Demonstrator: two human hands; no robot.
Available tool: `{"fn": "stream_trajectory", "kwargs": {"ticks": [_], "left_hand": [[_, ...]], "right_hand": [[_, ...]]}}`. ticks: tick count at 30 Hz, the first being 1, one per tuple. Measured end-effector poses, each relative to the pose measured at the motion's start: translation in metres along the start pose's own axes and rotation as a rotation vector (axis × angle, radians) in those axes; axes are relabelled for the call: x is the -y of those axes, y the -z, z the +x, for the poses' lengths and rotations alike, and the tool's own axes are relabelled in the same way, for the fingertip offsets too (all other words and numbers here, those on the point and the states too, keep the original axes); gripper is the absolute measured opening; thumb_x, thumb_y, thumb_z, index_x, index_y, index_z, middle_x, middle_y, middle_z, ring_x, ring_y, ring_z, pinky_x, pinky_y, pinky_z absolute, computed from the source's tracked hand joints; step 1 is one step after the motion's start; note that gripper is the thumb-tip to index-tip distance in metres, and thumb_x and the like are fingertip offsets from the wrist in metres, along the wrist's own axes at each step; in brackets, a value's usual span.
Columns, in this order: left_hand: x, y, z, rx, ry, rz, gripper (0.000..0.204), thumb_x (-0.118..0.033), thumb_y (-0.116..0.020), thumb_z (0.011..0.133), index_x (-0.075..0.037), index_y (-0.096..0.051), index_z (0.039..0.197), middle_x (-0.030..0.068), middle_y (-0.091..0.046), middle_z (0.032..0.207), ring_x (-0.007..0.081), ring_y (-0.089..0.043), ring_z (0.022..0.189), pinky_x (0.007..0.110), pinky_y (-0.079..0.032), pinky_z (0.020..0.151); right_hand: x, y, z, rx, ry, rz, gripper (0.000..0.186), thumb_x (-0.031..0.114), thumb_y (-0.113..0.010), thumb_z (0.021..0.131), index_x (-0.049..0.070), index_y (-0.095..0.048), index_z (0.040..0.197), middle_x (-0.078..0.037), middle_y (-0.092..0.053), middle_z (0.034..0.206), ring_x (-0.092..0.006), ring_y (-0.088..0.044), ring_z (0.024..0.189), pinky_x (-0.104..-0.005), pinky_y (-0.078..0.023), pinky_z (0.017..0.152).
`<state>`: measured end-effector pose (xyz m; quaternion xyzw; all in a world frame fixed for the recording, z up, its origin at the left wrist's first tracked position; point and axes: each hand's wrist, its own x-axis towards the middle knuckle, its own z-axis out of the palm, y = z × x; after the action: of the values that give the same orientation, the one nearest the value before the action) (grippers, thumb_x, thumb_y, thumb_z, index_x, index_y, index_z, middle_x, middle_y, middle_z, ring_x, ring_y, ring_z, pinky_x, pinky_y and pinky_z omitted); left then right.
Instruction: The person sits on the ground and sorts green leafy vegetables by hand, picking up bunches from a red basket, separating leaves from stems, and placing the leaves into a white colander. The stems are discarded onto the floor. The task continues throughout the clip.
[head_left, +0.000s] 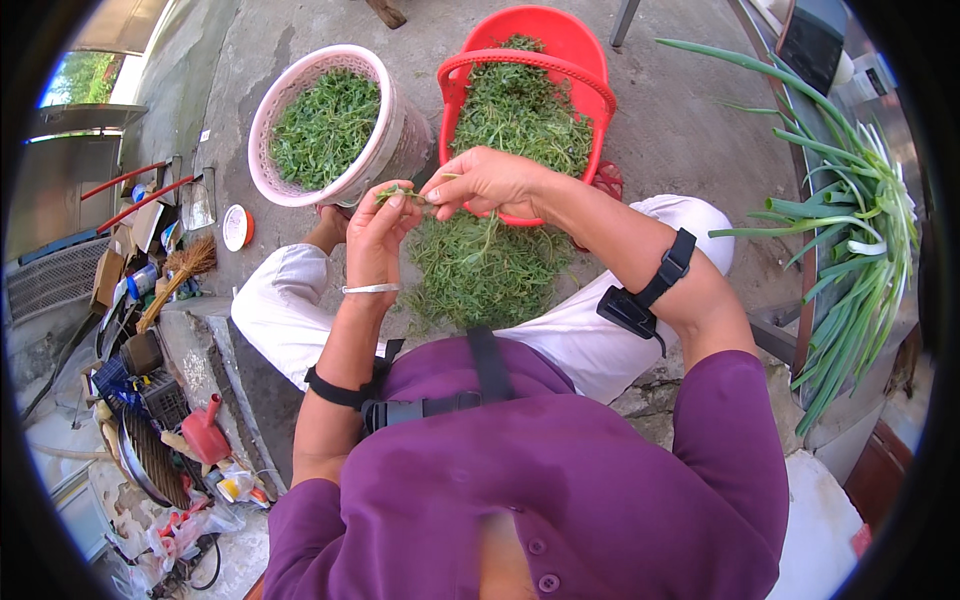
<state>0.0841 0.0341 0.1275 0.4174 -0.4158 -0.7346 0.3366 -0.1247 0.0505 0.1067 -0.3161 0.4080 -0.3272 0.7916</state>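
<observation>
My left hand (378, 225) pinches a small green sprig (398, 194) between thumb and fingertips. Close beside it, my right hand (482, 186) has its fingers closed on the stem end of the greens, and a thin stem (490, 228) hangs below it. Under my hands, a loose heap of leafy greens (490, 275) lies on the ground between my legs. Ahead stands a red basket (592, 40) with a handle, holding more greens (520, 110). To its left is a pale pink lattice bucket (262, 150), filled with picked-looking leaves (328, 130).
Long spring onions (870, 240) lie on a ledge at the right. At the left are a small orange-and-white bowl (238, 228), a straw broom (188, 262), a red plastic scoop (205, 432) and piled clutter. Dark metal legs (624, 20) stand beyond the basket.
</observation>
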Motion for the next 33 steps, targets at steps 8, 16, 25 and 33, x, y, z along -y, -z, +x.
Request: {"fn": "stream_trajectory", "kwargs": {"ticks": [8, 16, 25, 33], "left_hand": [[0.007, 0.003, 0.003, -0.192, -0.116, 0.201, 0.018, -0.019, -0.060, 0.096, -0.005, -0.064, 0.105, -0.0021, -0.062, 0.082, 0.0064, -0.058, 0.077, 0.024, -0.048, 0.077], [0.010, 0.010, 0.005, -0.290, -0.266, 0.080, 0.016, -0.016, -0.064, 0.094, -0.006, -0.062, 0.107, -0.0003, -0.065, 0.085, 0.0083, -0.062, 0.078, 0.023, -0.049, 0.072], [-0.050, 0.040, 0.046, -0.499, -0.169, 0.415, 0.087, -0.011, -0.068, 0.087, -0.015, -0.011, 0.153, 0.0201, -0.023, 0.153, 0.0327, -0.046, 0.127, 0.037, -0.048, 0.093], [0.014, -0.026, -0.026, 0.568, 0.151, 0.501, 0.015, -0.013, -0.063, 0.094, -0.001, -0.064, 0.101, 0.0032, -0.066, 0.097, 0.0092, -0.060, 0.091, 0.025, -0.048, 0.083]], "right_hand": [[-0.003, -0.005, 0.004, -0.064, 0.154, -0.215, 0.015, 0.015, -0.067, 0.085, 0.002, -0.070, 0.089, -0.005, -0.069, 0.078, -0.0115, -0.066, 0.066, -0.0235, -0.047, 0.062], [-0.003, 0.002, 0.021, -0.328, 0.166, -0.083, 0.013, 0.013, -0.060, 0.087, 0.002, -0.065, 0.083, -0.007, -0.066, 0.078, -0.0113, -0.064, 0.068, -0.0265, -0.047, 0.058], [-0.006, 0.001, 0.015, -0.252, 0.316, -0.457, 0.036, 0.002, -0.045, 0.087, 0.005, -0.068, 0.113, -0.008, -0.068, 0.092, -0.0126, -0.060, 0.056, -0.0288, -0.049, 0.052], [0.001, 0.029, 0.021, -0.346, 0.413, -0.713, 0.034, 0.006, -0.047, 0.081, 0.004, -0.069, 0.107, -0.010, -0.071, 0.083, -0.0206, -0.067, 0.077, -0.0338, -0.052, 0.074]]}}
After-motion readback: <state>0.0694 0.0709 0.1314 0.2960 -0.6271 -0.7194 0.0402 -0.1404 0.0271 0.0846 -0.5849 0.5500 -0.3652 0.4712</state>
